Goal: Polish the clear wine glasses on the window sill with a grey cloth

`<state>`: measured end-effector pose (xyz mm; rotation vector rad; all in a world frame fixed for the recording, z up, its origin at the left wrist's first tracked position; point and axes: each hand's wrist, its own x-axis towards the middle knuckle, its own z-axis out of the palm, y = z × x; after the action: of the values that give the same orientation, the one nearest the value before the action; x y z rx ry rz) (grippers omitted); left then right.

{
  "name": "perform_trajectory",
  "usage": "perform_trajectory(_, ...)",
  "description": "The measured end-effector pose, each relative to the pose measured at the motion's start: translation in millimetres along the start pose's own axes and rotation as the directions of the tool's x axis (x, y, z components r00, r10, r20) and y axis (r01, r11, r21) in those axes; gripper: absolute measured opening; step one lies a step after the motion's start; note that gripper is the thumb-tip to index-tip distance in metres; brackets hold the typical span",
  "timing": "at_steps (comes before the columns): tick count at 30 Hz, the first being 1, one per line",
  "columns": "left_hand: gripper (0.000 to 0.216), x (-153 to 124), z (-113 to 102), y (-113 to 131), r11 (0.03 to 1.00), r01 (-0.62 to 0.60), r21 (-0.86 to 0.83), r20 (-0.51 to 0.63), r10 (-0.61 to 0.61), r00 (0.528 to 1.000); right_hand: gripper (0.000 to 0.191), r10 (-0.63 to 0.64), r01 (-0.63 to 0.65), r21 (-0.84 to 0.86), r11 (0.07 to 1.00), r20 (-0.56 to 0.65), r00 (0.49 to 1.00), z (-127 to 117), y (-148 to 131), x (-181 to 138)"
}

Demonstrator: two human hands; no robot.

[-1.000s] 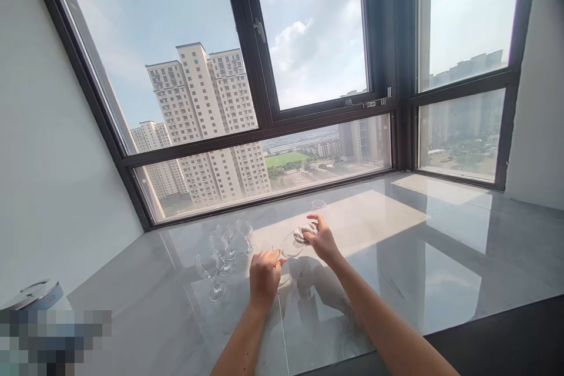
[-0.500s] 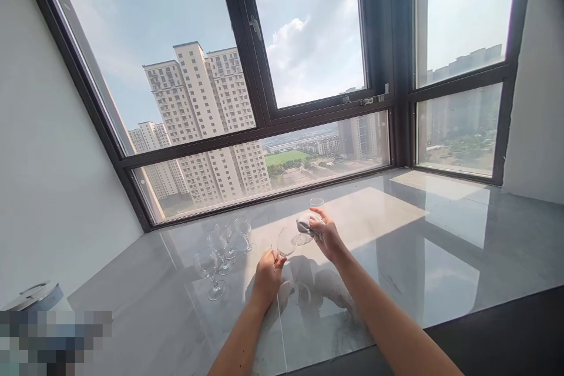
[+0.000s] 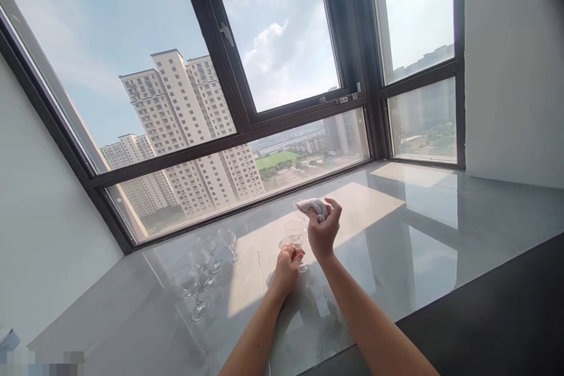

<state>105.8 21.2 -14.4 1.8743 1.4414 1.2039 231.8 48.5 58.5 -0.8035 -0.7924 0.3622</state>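
My left hand (image 3: 288, 265) is closed around the stem of a clear stemmed glass (image 3: 294, 228), which is roughly upright over the tiled sill. The glass's foot shows just below my fingers; I cannot tell if it rests on the surface. Bunched in my right hand (image 3: 325, 230) is a pale grey-white cloth (image 3: 314, 209), lifted above and to the right of the glass, apart from it. Behind the cloth another clear glass is partly hidden. To the left stand several more stemmed glasses, the nearest glass (image 3: 186, 282) toward me and the farthest glass (image 3: 228, 237) closer to the window.
A glossy grey tiled sill (image 3: 423, 211) with bright sun patches and reflections spreads under my hands. Dark-framed windows (image 3: 247, 144) border its far side. The sill's front edge (image 3: 445, 291) drops off at the lower right. At the lower left is part of a light-coloured container (image 3: 9, 339).
The cloth in my right hand has come up and away from the glass. My left hand has turned the glass from tilted to nearly upright. The view has swung to the right.
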Motion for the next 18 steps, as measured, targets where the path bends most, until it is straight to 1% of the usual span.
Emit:
perform_trajectory(3, 0.014, 23, 15, 0, 0.985, -0.027, 0.171, 0.024, 0.024, 0.999, 0.039, -0.033, 0.033, 0.007, 0.999, 0.001, 0.999, 0, 0, -1)
perform_trajectory(5, 0.015, 35, 22, -2, 0.961, -0.029, 0.276, 0.014, 0.026, 1.000, 0.038, -0.050, 0.050, 0.015, 0.999, 0.005, 0.999, 0, -1, -2)
perform_trajectory(8, 0.023, 44, 27, -3, 0.927, -0.018, 0.375, 0.001, 0.020, 1.000, 0.037, -0.036, 0.036, 0.013, 0.999, -0.012, 0.999, 0, -2, -1)
perform_trajectory(11, 0.040, 47, 30, -3, 0.859, 0.054, 0.510, 0.013, -0.071, 0.997, 0.038, -0.006, 0.006, 0.011, 1.000, -0.042, 0.999, 0, -3, 0)
perform_trajectory(13, 0.048, 49, 31, -2, 0.814, 0.101, 0.572, 0.033, -0.147, 0.989, 0.038, 0.005, -0.004, 0.019, 1.000, -0.045, 0.999, -1, -2, 1)
perform_trajectory(15, 0.050, 51, 32, 1, 0.784, 0.110, 0.611, 0.065, -0.188, 0.980, 0.038, 0.007, -0.006, 0.027, 1.000, -0.037, 0.999, 0, -2, 1)
perform_trajectory(18, 0.049, 54, 34, 5, 0.739, 0.083, 0.669, 0.107, -0.207, 0.972, 0.038, -0.003, 0.004, 0.027, 1.000, -0.025, 1.000, 0, -1, 1)
